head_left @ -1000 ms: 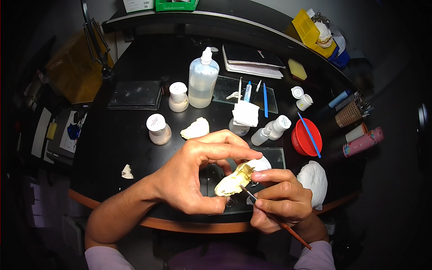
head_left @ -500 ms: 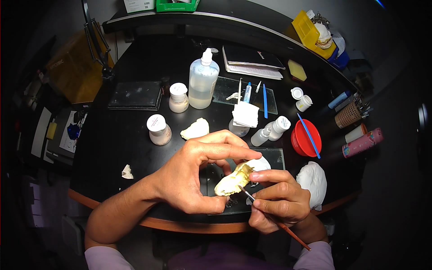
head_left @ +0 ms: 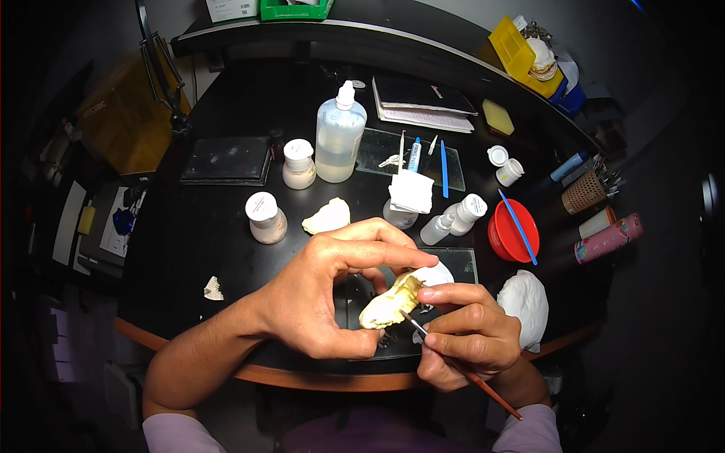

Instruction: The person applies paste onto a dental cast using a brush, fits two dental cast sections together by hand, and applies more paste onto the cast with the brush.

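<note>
Between the thumb and fingers of my left hand [head_left: 313, 291] is a pale yellow plaster dental cast [head_left: 387, 308], tilted above the table's front part. My right hand [head_left: 472, 336] pinches a thin paintbrush [head_left: 483, 389] with a reddish-brown handle. Its dark tip touches or nearly touches the lower right edge of the cast. Fingertips of the right hand also rest close to the cast's right side. Under both hands lies a glass slab [head_left: 466, 260], mostly hidden. Behind the cast shows a white rounded thing [head_left: 439, 273] that I cannot make out.
Beyond my hands stand a large squeeze bottle [head_left: 341, 143], small jars [head_left: 266, 219] and another yellow cast piece [head_left: 328, 216]. Folded white tissue [head_left: 411, 192] sits on a container. To the right are a red bowl [head_left: 507, 245] with a blue stick across it and a white lump [head_left: 523, 311].
Almost nothing differs. Both hands, the cast and the brush keep nearly the same place; the whole view has shifted very slightly.
</note>
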A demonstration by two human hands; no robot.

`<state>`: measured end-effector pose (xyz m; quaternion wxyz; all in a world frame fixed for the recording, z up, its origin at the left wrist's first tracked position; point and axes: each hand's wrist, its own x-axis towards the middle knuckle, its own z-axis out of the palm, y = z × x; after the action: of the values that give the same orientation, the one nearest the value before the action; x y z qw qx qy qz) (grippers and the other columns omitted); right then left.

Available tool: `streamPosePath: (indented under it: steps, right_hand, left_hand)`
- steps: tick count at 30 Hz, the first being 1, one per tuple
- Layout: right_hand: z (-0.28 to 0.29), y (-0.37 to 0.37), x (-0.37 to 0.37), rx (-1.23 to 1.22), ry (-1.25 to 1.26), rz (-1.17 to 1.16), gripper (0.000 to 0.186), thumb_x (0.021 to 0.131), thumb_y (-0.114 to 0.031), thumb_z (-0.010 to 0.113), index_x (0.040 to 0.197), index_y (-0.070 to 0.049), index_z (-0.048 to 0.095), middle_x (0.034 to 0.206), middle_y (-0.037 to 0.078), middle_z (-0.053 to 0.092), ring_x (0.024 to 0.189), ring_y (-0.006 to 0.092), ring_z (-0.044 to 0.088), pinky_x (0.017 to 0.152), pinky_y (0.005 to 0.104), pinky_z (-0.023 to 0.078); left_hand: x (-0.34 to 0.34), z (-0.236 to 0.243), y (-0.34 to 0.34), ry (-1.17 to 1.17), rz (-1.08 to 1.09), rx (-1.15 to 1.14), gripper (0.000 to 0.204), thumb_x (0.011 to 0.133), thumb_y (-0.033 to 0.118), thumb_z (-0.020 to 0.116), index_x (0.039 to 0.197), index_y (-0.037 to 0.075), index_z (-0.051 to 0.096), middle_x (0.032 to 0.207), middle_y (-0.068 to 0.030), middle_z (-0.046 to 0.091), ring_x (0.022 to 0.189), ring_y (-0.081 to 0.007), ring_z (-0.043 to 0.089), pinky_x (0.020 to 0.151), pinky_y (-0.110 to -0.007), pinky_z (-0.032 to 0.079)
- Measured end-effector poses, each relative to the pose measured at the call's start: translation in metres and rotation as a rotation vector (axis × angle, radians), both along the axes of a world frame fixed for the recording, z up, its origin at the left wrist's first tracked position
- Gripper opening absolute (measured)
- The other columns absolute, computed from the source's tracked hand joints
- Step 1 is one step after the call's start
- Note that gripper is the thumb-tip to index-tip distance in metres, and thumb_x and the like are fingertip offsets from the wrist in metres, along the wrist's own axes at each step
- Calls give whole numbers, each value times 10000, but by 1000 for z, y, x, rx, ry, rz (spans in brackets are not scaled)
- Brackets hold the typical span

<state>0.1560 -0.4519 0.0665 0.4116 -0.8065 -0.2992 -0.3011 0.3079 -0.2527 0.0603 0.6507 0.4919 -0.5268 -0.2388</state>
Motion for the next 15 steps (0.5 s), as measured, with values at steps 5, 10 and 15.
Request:
streamPosePath:
  steps: [5,10,15]
  right_hand:
    - [0,-1,-1,-12,-8,9,152,813,0,829,906,15,710,873,109,699,1121,414,725,885,465,639]
    - [2,-1,0,-10,6,1,154,812,2,829,909,17,711,874,110,697,1116,416,726,890,469,640]
    - [1,-1,-1,-1,0,10,156,811,0,830,911,14,712,872,109,698,1112,418,727,878,462,640]
  left_hand:
    - [-1,2,-1,-8,6,3,762,594,9,755,1351,-49,689,1268,-170,616,1100,-185,617,883,-310,513]
    - [-1,2,-1,-21,4,4,759,600,9,760,1354,-52,686,1268,-172,617,1110,-188,618,882,-310,515]
    - [-2,2,0,-2,0,-5,759,598,9,757,1351,-49,689,1268,-172,617,1103,-186,618,881,-307,512]
